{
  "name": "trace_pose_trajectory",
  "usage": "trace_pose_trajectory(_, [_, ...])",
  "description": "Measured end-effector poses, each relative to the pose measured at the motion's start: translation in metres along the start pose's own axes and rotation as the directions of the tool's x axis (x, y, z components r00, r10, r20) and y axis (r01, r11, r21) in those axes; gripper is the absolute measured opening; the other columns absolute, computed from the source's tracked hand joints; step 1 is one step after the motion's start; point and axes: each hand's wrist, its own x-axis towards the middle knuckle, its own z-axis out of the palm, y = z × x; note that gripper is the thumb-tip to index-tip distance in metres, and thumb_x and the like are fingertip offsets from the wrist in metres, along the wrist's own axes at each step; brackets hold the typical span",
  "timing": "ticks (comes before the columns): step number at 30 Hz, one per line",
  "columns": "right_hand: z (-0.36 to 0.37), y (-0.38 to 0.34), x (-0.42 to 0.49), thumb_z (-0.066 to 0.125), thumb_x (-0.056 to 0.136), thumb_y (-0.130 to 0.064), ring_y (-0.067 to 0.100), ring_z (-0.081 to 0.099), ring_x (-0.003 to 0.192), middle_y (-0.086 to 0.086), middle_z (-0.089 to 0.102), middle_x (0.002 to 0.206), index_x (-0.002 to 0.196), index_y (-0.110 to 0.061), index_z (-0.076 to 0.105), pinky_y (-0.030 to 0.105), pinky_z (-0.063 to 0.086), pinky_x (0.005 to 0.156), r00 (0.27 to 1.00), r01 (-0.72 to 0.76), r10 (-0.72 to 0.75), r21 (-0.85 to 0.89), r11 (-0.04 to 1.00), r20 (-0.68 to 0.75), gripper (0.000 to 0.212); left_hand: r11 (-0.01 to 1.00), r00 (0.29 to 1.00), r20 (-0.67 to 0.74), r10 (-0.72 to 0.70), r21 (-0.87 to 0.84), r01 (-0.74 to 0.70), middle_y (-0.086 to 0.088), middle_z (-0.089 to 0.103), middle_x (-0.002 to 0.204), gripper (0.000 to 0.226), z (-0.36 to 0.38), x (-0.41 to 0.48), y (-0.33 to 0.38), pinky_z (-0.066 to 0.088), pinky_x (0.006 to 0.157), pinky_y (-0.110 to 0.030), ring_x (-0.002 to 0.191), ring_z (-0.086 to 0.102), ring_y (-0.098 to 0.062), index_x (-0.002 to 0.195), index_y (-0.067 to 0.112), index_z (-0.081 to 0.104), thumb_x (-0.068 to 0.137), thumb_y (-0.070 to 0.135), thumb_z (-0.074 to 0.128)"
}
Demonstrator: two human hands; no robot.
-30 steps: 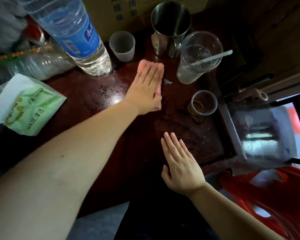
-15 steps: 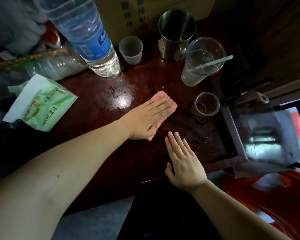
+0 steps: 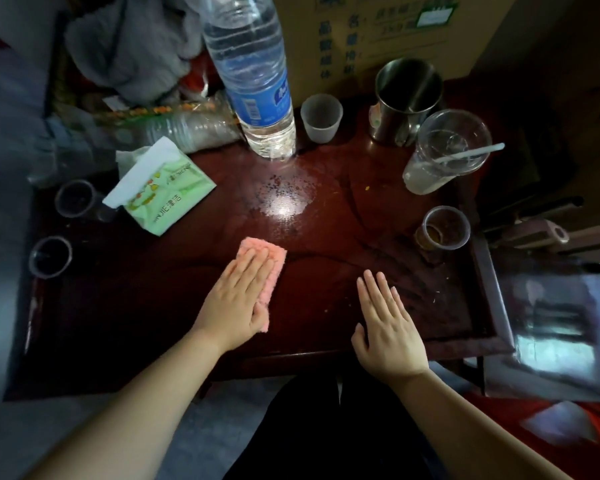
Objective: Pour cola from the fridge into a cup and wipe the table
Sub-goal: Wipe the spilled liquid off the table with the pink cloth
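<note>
Lying flat on the bench (image 3: 136, 306) near its front edge, the cloth (image 3: 277, 258) sits under the left hand (image 3: 236, 299), whose fingers (image 3: 253, 268) are straight and pressed together along its length. The wet patch (image 3: 284, 199) lies just ahead of them; the right hand (image 3: 385, 327) rests flat nearby, fingers slightly spread.

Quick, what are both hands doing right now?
Left hand: open, fingers flat, pressing the pink cloth on the table.
Right hand: open, flat on the table, holding nothing.
</note>
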Motion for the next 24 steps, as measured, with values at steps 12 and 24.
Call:
trace_pose_trajectory(12, [0.004,0.001,0.002,0.038,0.084,-0.028,0.024,0.002,0.148,0.010,0.011,0.158,0.149,-0.006,0.019,0.037,0.007,0.119,1.000,0.008,-0.008,-0.001,1.000,-0.003,0.072,0.930,0.934,-0.033,-0.357,-0.103,0.352,-0.022,0.008,0.159,0.081,-0.004,0.085,0.000,0.004,0.120,-0.050,0.148,0.000,-0.037,0.151,-0.003,0.013,0.081,0.038,0.016])
trace_pose_trajectory(24, [0.006,0.002,0.004,0.041,0.082,-0.027,0.025,0.005,0.147,0.011,0.014,0.158,0.149,-0.005,0.021,0.039,0.011,0.118,1.000,0.014,-0.014,-0.011,1.000,0.004,0.073,0.998,0.999,-0.039,-0.007,-0.066,0.004,-0.016,0.011,0.161,0.080,-0.019,0.201,0.080,0.006,0.119,-0.049,0.148,-0.001,-0.035,0.154,0.004,0.010,0.083,0.042,0.018])
